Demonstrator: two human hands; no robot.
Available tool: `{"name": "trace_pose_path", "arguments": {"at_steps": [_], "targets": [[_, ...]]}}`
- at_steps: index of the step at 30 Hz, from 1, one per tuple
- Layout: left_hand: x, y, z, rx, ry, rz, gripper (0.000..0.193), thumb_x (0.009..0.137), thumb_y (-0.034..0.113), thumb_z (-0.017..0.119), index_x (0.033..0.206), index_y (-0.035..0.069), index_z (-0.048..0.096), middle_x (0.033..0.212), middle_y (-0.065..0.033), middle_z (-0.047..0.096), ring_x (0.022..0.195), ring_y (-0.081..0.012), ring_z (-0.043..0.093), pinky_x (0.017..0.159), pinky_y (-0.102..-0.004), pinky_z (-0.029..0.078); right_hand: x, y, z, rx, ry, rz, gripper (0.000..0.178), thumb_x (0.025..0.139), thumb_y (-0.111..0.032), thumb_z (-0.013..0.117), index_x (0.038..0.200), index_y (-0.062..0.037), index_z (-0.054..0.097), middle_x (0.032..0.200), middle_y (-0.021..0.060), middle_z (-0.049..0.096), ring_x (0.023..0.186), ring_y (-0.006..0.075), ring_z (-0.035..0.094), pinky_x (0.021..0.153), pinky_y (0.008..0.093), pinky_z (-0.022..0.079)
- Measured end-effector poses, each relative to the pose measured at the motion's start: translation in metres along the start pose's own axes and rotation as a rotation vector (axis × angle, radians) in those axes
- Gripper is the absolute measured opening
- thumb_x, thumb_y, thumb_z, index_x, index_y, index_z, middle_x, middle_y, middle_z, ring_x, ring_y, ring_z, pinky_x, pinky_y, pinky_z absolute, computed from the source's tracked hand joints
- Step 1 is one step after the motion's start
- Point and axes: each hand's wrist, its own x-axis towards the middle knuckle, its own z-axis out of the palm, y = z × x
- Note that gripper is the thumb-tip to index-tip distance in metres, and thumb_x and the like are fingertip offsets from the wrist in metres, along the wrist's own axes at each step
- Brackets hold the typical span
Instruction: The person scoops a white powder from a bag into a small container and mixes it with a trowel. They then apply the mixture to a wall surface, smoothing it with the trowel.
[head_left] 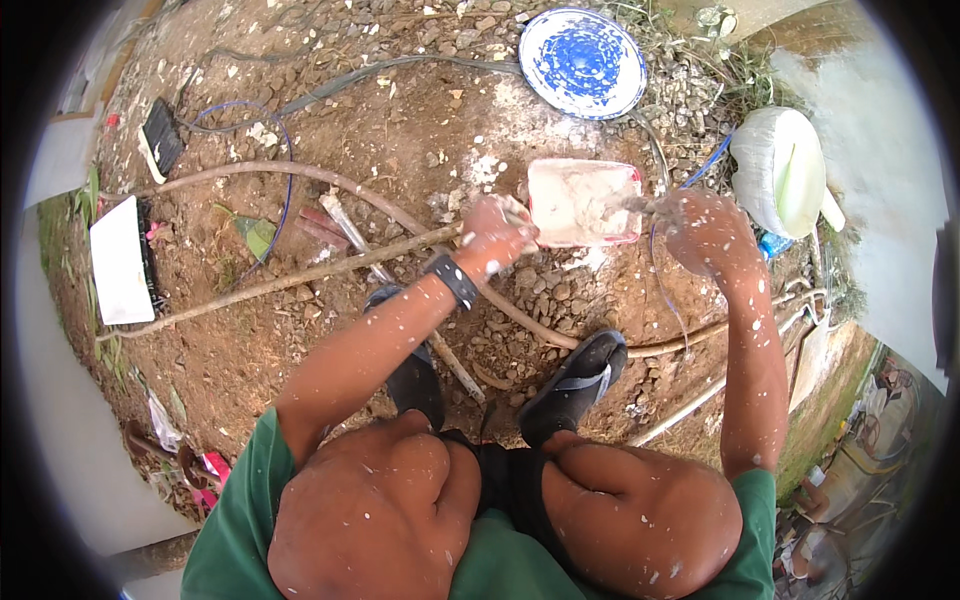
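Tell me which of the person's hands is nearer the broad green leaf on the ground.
Left. The left hand is right of the leaf, by the tub's left edge; the right hand is farther right, beyond the tub.

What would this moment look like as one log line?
left hand: at left edge of rectangular tub, grip unclear | right hand: holding tool over pale paste | tub: on brown soil

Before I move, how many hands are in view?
2: the left hand at the left edge of the tub, and the right hand just beyond its right edge. Any others would be hidden.
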Motion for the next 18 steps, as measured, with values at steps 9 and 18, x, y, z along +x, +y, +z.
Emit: {"name": "trace_pose_path", "arguments": {"at_steps": [9,18], "targets": [[-0.021,-0.044,0.025,0.142,0.122,0.134,0.022,0.077,0.016,0.082,0.092,0.004,0.072,0.081,-0.0112,0.074,0.074,-0.0169,0.069,0.07,-0.0327,0.054,-0.013,-0.02,0.043,0.065,0.085,0.06,0.014,0.089,-0.016,0.059,0.097,-0.0114,0.069,0.089,0.0128,0.071,0.084,0.0311,0.07,0.076,0.0453,0.056],[-0.029,-0.035,0.035,0.039,0.164,0.075,0.02,0.078,0.011,0.081,0.094,0.002,0.072,0.083,-0.0101,0.076,0.075,-0.0167,0.072,0.068,-0.033,0.055,-0.014,-0.026,0.04,0.129,0.044,0.038,0.014,0.089,-0.022,0.061,0.096,-0.0134,0.07,0.092,0.0132,0.071,0.081,0.035,0.07,0.075,0.0488,0.057]]}}
